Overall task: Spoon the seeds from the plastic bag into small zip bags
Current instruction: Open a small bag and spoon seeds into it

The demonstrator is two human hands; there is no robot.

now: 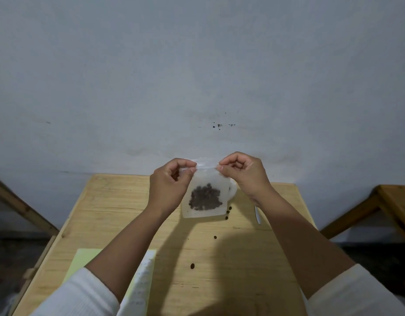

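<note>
**Both hands pinch the top of a small zip bag of seeds above the tabletop**

The left hand (168,185) and the right hand (242,174) hold a small zip bag (206,195) up between them, clear of the wooden tabletop (119,208). The fingers (192,170) of the left hand are curled, with thumb and forefinger pinching the bag's top left corner at the seal strip. The right hand's fingers are curled the same way and pinch the top right corner, so the seal strip runs straight from one pinch to the other. The bag hangs below the fingers, frosted and slightly tilted, its lower edge nearest the tabletop.

A dark clump of seeds (205,198) sits in the lower middle of the bag, well below both pinches. Just behind the bag's right edge, under the right hand, part of a white rounded container (233,190) shows; what it is cannot be told. Below the right wrist a thin white strip (257,215) lies on the tabletop, perhaps a spoon handle, though too little shows to be sure.

Loose seeds (227,212) lie scattered on the tabletop just beneath the bag's lower right corner, with two more nearer the person. Under the left forearm lies a yellow sheet (83,258) beside a white paper with writing (144,277). Both sleeves are white. A grey wall (197,65) stands behind the fingers.
</note>
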